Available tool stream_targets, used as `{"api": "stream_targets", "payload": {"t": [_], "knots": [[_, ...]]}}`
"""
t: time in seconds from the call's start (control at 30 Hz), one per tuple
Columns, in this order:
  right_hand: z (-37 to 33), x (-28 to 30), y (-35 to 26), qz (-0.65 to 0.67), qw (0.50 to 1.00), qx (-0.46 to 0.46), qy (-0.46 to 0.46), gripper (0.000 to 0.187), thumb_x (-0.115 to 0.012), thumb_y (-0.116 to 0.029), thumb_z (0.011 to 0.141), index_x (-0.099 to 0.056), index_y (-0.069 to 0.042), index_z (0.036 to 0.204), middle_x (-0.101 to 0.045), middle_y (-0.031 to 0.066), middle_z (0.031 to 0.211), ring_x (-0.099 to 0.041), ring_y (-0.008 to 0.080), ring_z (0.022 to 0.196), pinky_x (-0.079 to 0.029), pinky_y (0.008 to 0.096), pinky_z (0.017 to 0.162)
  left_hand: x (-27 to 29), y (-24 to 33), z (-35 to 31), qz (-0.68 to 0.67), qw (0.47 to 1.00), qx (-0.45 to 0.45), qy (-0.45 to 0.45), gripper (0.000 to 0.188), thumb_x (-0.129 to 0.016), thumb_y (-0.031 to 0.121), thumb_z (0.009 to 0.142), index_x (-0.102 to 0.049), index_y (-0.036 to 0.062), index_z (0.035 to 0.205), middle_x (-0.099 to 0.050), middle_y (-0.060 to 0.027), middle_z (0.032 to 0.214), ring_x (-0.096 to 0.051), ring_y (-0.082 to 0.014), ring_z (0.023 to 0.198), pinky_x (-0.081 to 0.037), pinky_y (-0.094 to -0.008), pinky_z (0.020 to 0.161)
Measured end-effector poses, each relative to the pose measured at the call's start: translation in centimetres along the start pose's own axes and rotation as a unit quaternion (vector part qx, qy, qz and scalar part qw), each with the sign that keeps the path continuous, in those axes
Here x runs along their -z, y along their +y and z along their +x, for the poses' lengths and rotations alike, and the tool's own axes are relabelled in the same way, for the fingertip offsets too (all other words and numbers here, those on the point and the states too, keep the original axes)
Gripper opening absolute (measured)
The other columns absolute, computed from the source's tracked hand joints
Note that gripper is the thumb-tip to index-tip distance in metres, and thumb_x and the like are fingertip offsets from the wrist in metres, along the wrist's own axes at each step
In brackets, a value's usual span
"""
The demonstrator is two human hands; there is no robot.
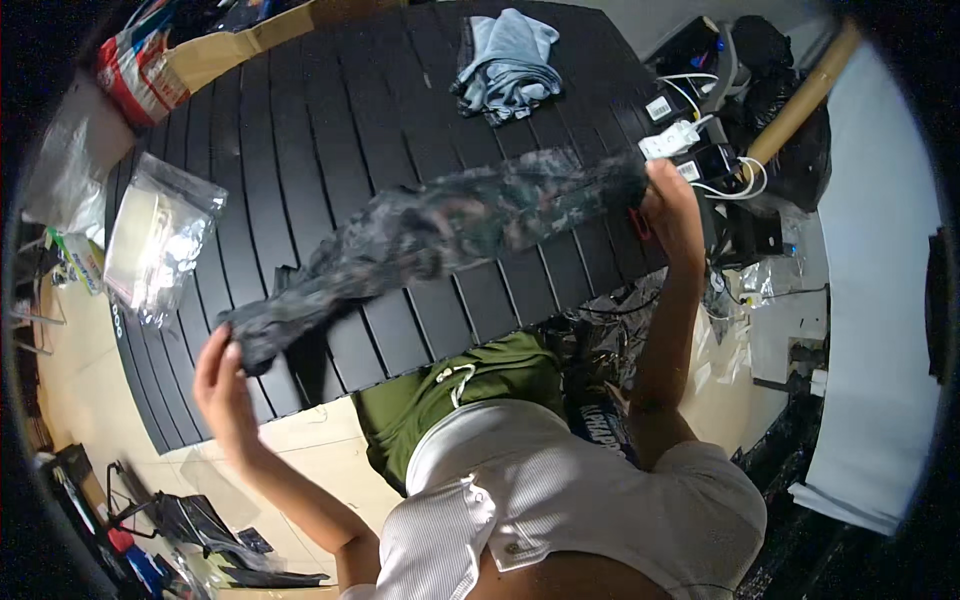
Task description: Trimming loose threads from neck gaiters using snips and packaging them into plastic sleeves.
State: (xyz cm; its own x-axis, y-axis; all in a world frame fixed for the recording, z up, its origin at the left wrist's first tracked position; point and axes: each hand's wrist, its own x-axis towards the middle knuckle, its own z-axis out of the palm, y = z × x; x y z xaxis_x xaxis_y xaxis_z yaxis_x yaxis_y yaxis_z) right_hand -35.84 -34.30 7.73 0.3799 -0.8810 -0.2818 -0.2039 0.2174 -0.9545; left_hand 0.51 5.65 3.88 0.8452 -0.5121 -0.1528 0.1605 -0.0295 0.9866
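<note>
– so, grip first: what do the hands show?
– left hand (224, 390) closed on the near-left end of a dark camouflage-patterned cloth (430, 235); right hand (672, 215) pinched on its far-right end, fingertips partly hidden. cloth strung between them over the black slatted table (265, 180); blurred, so can't tell whether its middle touches the slats.
– failure modes?
– judged: if either pinch has only an edge, tension could pull that end loose and bunch the fabric. a swing rightward could snag the white adapter (668, 141) or its white cable (752, 185), both near the right hand.
– surroundings?
– folded light-blue cloth (508, 65) at the table's far side; clear plastic packet (165, 235) at the left; cardboard box (240, 45) beyond the far-left corner. obstacles: adapter on the right, packet on the left.
</note>
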Motion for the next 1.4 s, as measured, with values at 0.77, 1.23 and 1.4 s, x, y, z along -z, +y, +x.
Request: {"api": "stream_targets", "payload": {"t": [0.77,1.23,1.4], "knots": [[4.9,7.1,9.8,-0.386,0.909,0.086,0.132,0.033,-0.067,-0.029,0.08,-0.047,-0.005,0.071,-0.051,0.0031,0.067,-0.043,0.0101,0.054,-0.037,0.0248,0.052,-6.7,-0.5,-5.2,-0.285,0.942,0.154,-0.084,0.054,-0.058,-0.002,0.082,-0.04,0.0083,0.132,-0.052,0.007,0.076,-0.046,0.0006,0.065,-0.041,-0.0144,0.058],[-11.2,-20.3,3.5,-0.316,0.884,0.195,-0.282,0.027,-0.061,-0.014,0.08,-0.049,-0.004,0.103,-0.049,0.002,0.074,-0.046,0.0097,0.061,-0.04,0.0242,0.054,-8.1,0.5,-6.2,-0.255,0.948,0.178,-0.07,0.042,-0.058,-0.001,0.082,-0.05,0.003,0.124,-0.054,0.0072,0.078,-0.044,0.0013,0.067,-0.037,-0.0134,0.059],[-12.6,-22.6,2.8,-0.303,0.828,0.341,-0.325,0.032,-0.069,-0.012,0.075,-0.05,0.001,0.097,-0.053,0.01,0.066,-0.053,0.0179,0.054,-0.043,0.0271,0.052,-8.4,0.8,-6.5,-0.29,0.938,0.166,-0.091,0.051,-0.057,-0.002,0.083,-0.042,0.0045,0.13,-0.057,0.0052,0.083,-0.045,0.0014,0.067,-0.038,-0.0134,0.06]]}}
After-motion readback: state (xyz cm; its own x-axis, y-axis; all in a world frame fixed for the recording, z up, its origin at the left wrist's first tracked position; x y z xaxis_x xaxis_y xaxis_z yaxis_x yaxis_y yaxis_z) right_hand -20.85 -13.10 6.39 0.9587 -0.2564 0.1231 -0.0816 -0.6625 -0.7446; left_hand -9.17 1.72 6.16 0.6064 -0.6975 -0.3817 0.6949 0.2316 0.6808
